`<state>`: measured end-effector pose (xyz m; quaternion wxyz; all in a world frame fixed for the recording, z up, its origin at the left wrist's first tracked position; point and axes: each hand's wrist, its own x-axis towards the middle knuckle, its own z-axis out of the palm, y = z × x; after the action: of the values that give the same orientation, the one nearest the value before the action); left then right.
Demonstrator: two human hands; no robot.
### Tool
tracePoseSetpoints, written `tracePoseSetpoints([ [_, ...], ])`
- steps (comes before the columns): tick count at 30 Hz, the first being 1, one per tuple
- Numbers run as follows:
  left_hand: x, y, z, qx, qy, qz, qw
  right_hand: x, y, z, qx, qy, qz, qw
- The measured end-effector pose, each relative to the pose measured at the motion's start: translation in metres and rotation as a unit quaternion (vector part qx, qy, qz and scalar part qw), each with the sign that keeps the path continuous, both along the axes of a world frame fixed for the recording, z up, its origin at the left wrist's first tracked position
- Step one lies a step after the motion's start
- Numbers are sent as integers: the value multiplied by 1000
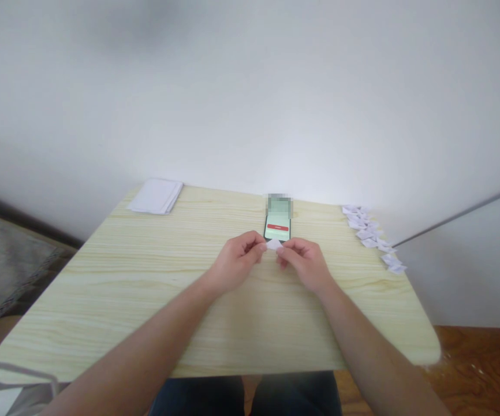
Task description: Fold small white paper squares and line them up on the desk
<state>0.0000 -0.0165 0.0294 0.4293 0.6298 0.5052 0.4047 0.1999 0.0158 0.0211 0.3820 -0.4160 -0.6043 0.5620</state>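
Between my two hands, a small folded piece of white paper [273, 245] is held above the middle of the table. My left hand [239, 260] pinches its left end between thumb and fingers. On the other side, my right hand [304, 263] grips the right end with thumb and fingertips. Just beyond the paper a phone [278, 222] lies on the table, its screen lit with a red bar. The fingers cover part of the paper, so its full shape is hidden.
A pale wood-grain table [146, 294] stands against a white wall [250, 98]. A stack of white paper sheets [155, 195] lies at the far left corner. Several small folded paper pieces [368, 233] line the right edge. A cable-like grey bar [20, 371] shows at lower left.
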Motion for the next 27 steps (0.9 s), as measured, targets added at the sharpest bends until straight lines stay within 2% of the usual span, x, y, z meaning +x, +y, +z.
tracePoseSetpoints([
  [9,-2,-1,3,-11,-1,0,1000,2,-1,-1,7,10,2,1000],
  [21,-2,0,0,-19,-13,18,1000,1,2,0,-1,29,-11,1000],
  [27,-1,-1,0,-40,-17,2,999,1,-1,3,6,17,-10,1000],
])
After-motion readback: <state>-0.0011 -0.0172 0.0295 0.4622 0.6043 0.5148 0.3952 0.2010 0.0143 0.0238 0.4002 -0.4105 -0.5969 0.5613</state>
